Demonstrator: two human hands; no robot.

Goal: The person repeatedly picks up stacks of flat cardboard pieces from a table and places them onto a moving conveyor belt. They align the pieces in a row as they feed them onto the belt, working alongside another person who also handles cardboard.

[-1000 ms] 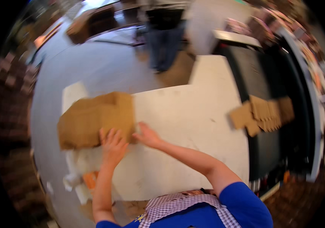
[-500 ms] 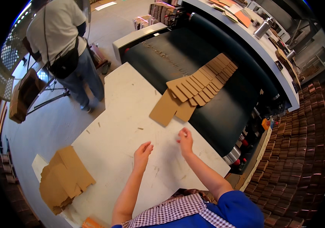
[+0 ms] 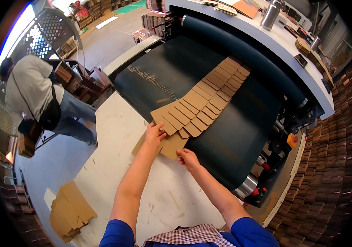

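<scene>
A long row of overlapping brown cardboard pieces (image 3: 202, 96) lies on the dark conveyor belt (image 3: 246, 136), its near end reaching over the white table (image 3: 114, 136). My left hand (image 3: 154, 134) is at the left of that near end, its fingers curled onto the edge of a cardboard piece; part of its grip is hidden. At the lower right corner of the lowest cardboard piece (image 3: 175, 146), my right hand (image 3: 188, 159) is closed, thumb and fingers pinching the edge. Both forearms come in over the table.
Torn cardboard (image 3: 71, 208) lies at the table's lower left. A person (image 3: 40, 90) bends over at the left. Beyond the belt is a roller (image 3: 242, 57) under a shelf with a metal flask (image 3: 271, 16). Stacked brown cardboard (image 3: 320, 173) fills the right. An orange switch box (image 3: 292, 140) sits beside the belt.
Both hands have moved from above the bare table to the near end of the cardboard row and taken hold there. My view has shifted; the person at left now bends lower.
</scene>
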